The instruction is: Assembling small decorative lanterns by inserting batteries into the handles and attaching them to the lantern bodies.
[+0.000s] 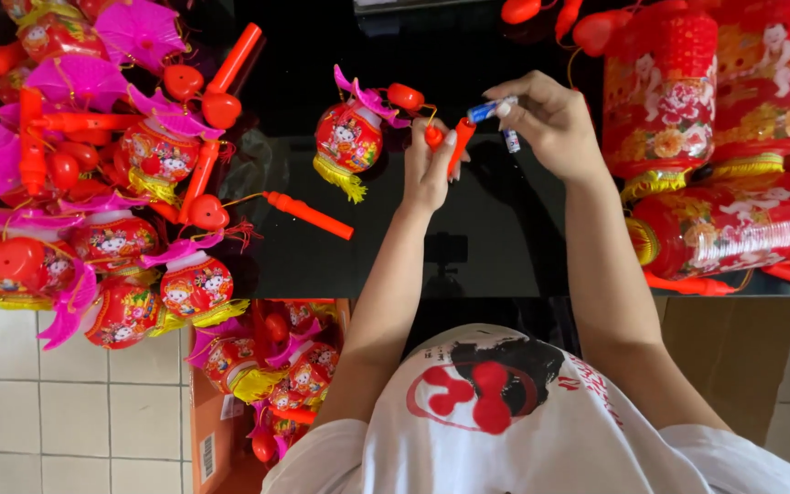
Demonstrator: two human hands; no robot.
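- Your left hand (427,169), just above the centre of the frame, is closed round an orange-red plastic handle stick (458,146), fingers wrapped about its lower part so that the top end stands free between thumb and forefinger.
- A thin cord runs from that stick up and left to a small red round lantern (349,137) with a pink paper fan top and a yellow fringe, which lies on the black table (322,265) just left of your hand.
- Your right hand (550,119), upper centre-right, pinches a small battery (492,111) with a blue wrapper and silver end between thumb and fingertips; the other fingers are curled in. The battery's tip sits just beside the top of the stick; whether they touch I cannot tell.
- A second small cylinder (511,141), white and blue, shows under your right palm; how it is held is unclear.
- At the left of the frame lies a heap of finished lanterns (112,238) of the same kind, red with cartoon prints, pink fans and orange sticks.
- One loose orange stick (308,215) lies on the table left of centre.
- At the right edge, large red cylinder lanterns (715,229) with printed figures and flowers and gold rims lie stacked.
- At lower left of centre, an open cardboard box (208,439) on the tiled floor holds more small lanterns; a white label shows on its side.
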